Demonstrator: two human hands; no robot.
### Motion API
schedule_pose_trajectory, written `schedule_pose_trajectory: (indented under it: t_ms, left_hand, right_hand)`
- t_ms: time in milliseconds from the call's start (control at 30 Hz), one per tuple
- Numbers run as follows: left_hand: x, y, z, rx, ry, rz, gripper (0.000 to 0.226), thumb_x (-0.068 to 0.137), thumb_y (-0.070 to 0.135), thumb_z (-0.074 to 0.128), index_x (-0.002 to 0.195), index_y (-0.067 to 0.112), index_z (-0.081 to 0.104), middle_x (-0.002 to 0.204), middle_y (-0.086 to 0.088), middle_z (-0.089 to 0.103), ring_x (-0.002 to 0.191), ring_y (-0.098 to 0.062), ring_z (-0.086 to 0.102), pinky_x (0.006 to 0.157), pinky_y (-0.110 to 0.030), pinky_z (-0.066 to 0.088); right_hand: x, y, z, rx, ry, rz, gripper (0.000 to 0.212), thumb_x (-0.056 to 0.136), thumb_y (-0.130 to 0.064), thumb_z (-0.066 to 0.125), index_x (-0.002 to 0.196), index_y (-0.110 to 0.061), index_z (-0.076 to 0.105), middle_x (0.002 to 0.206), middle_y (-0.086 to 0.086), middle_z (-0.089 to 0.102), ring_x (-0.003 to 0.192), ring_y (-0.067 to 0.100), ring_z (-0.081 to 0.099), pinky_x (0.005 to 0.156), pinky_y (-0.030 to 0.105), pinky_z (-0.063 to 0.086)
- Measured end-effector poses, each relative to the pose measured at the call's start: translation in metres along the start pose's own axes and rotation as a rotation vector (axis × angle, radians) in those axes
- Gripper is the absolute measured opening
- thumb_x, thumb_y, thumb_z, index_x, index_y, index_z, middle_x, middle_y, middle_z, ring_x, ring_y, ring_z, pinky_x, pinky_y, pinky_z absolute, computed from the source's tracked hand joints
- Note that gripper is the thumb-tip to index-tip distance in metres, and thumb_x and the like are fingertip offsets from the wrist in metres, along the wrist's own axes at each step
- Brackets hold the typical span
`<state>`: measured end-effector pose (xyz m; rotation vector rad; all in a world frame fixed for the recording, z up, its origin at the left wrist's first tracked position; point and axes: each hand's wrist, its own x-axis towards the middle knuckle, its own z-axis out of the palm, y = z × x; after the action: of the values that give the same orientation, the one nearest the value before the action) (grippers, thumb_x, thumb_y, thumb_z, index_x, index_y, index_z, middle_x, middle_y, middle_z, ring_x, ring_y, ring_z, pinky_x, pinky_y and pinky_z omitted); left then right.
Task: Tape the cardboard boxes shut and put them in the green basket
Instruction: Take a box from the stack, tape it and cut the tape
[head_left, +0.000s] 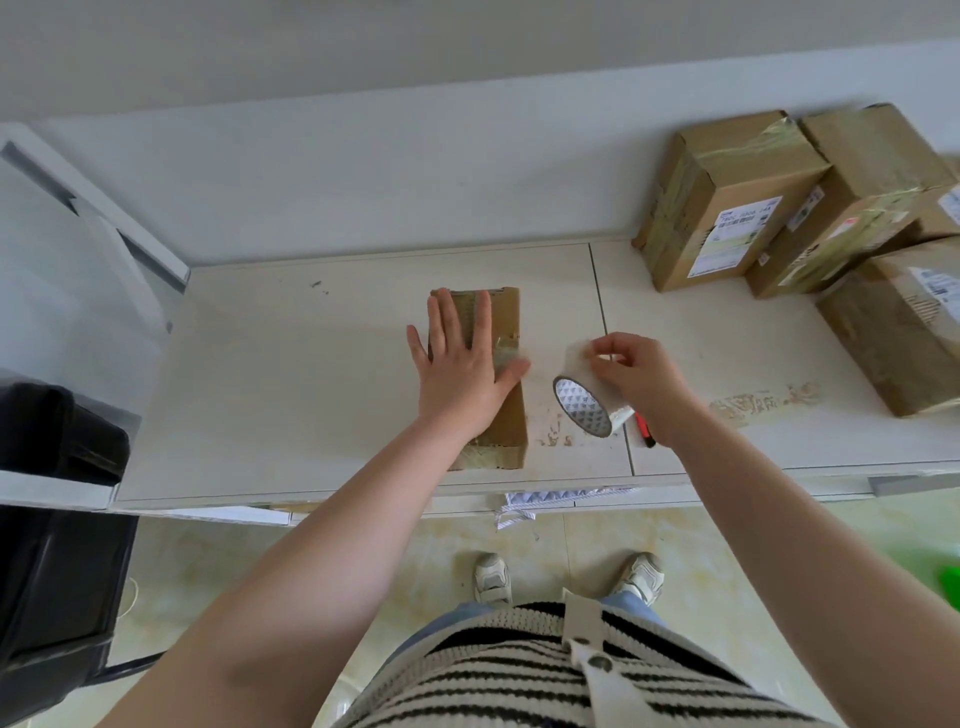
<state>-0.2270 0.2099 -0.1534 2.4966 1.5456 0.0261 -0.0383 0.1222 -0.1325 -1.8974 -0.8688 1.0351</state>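
Observation:
A small cardboard box (506, 332) lies lengthwise in the middle of the white table (291, 374). My left hand (460, 366) presses flat on top of it, fingers straight. To its right, my right hand (631, 376) holds a roll of clear tape (587, 410) just above the table and pinches the loose tape end. A strip of tape stretches from the roll towards the box under my left thumb. A sliver of the green basket (949, 584) shows on the floor at the far right edge.
Several taped cardboard boxes (727, 208) are stacked at the table's back right. A red and black cutter (644, 432) lies under my right wrist. A black chair (57, 571) stands at the left. Tape residue marks the table right of my hand.

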Motion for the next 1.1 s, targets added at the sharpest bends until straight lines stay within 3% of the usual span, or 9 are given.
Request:
schedule_pose_trajectory:
  t_ms: [100,200,333,467,533,733,900,1033,1100]
  left_hand:
    - [-0.006,0.003,-0.014,-0.151,0.157,0.063,0.066,0.091,0.055,0.055,0.148,0.028,0.037,0.160,-0.011,0.021,0.149,-0.031,0.010,0.116,-0.056,0.003]
    - [-0.014,0.022,-0.025,-0.303,0.294,0.203,0.050,0.086,0.056,0.059,0.125,0.026,0.062,0.136,0.004,0.053,0.128,-0.024,0.040,0.102,-0.037,0.024]
    - [-0.017,0.042,-0.029,-0.456,0.203,0.171,0.046,0.088,0.057,0.057,0.122,0.025,0.062,0.129,0.009,0.056,0.123,-0.017,0.043,0.093,-0.029,0.025]
    - [-0.019,0.041,-0.023,-0.503,0.173,0.139,0.038,0.091,0.043,0.063,0.123,0.023,0.061,0.129,0.008,0.056,0.124,-0.018,0.043,0.092,-0.026,0.024]
    - [-0.017,0.045,-0.023,-0.503,0.144,0.121,0.037,0.090,0.041,0.065,0.123,0.024,0.060,0.130,0.008,0.055,0.123,-0.018,0.043,0.092,-0.027,0.025]
    - [-0.004,0.069,-0.028,-0.478,0.025,0.186,0.047,0.093,0.036,0.063,0.136,0.018,0.052,0.135,0.000,0.056,0.125,-0.021,0.047,0.102,-0.035,0.039]
    - [0.006,0.075,-0.040,-0.737,-0.188,0.233,0.032,0.092,0.040,0.063,0.114,0.017,0.064,0.111,0.008,0.068,0.102,-0.013,0.064,0.083,-0.029,0.051]
    - [0.011,0.078,-0.046,-0.882,-0.281,0.171,0.022,0.087,0.038,0.070,0.097,0.020,0.063,0.098,0.007,0.066,0.092,-0.013,0.065,0.080,-0.038,0.057]
    - [0.011,0.078,-0.048,-0.948,-0.280,0.140,0.019,0.084,0.034,0.075,0.090,0.021,0.063,0.093,0.005,0.066,0.090,-0.016,0.065,0.081,-0.042,0.058]
  right_hand:
    - [-0.013,-0.008,0.000,0.034,0.021,-0.054,0.026,0.092,-0.008,0.059,0.083,-0.031,0.068,0.064,-0.003,0.060,0.058,0.013,0.053,0.053,0.023,0.043]
    - [-0.020,-0.017,0.001,0.070,0.022,-0.085,0.028,0.091,-0.005,0.058,0.084,-0.029,0.071,0.060,-0.004,0.062,0.052,0.006,0.052,0.048,0.020,0.043]
    - [-0.021,-0.023,0.004,0.051,0.048,-0.126,0.025,0.090,-0.008,0.061,0.085,-0.031,0.070,0.068,0.005,0.066,0.055,0.010,0.054,0.050,0.023,0.044]
    - [-0.015,-0.014,0.001,-0.044,0.081,-0.133,0.024,0.088,-0.006,0.063,0.097,-0.028,0.064,0.087,-0.010,0.066,0.054,0.001,0.056,0.047,0.011,0.040]
    - [-0.013,-0.008,-0.001,-0.052,0.082,-0.136,0.028,0.087,-0.005,0.066,0.105,-0.025,0.060,0.099,-0.011,0.066,0.061,0.003,0.058,0.053,0.013,0.042]
    - [-0.017,-0.006,-0.010,0.162,0.058,-0.093,0.026,0.084,-0.007,0.072,0.103,-0.021,0.060,0.098,-0.002,0.070,0.076,0.011,0.066,0.066,0.026,0.057]
    - [-0.024,-0.009,-0.039,0.350,-0.051,-0.142,0.025,0.084,0.001,0.070,0.099,-0.015,0.060,0.101,0.011,0.073,0.091,0.027,0.067,0.082,0.042,0.056]
    - [-0.029,-0.014,-0.053,0.305,-0.055,-0.211,0.028,0.082,0.000,0.072,0.100,-0.017,0.061,0.098,0.007,0.074,0.087,0.019,0.069,0.077,0.033,0.059]
    - [-0.028,-0.015,-0.054,0.216,0.019,-0.228,0.028,0.081,-0.007,0.076,0.101,-0.020,0.063,0.101,0.001,0.071,0.092,0.011,0.067,0.083,0.029,0.056]
